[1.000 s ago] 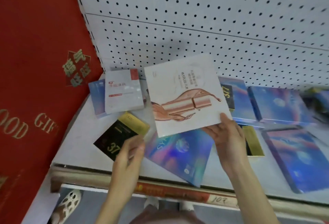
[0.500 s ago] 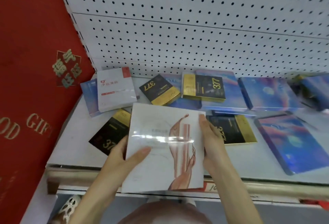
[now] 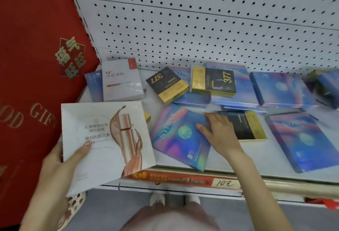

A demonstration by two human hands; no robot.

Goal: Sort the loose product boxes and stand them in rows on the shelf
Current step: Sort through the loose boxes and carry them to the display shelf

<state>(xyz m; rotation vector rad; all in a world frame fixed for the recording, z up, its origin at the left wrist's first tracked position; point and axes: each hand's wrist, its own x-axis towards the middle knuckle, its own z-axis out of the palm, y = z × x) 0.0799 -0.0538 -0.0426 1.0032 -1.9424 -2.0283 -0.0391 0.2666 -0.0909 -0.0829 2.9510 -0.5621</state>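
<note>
My left hand (image 3: 53, 163) grips a large white MARUBI box (image 3: 108, 139) at its left edge, thumb on its face, holding it over the shelf's front left corner. My right hand (image 3: 219, 133) lies with straight fingers across the right edge of a blue iridescent SYRINX box (image 3: 178, 135) and a black-and-gold box (image 3: 247, 126), both flat on the shelf (image 3: 238, 163). Further back lie a white box with a red corner (image 3: 121, 80), two black-and-gold 377 boxes (image 3: 167, 84) (image 3: 213, 81) and more blue boxes (image 3: 282, 87) (image 3: 304, 139), all flat and unsorted.
A white pegboard (image 3: 201, 29) backs the shelf. A red gift panel (image 3: 33, 65) walls off the left side. A red price strip (image 3: 174, 177) runs along the shelf's front lip. Shoes (image 3: 157, 199) show on the floor below.
My right hand let go of the white box and moved right onto the blue and black-and-gold boxes. My left hand carried the white box to the left, uncovering the blue box.
</note>
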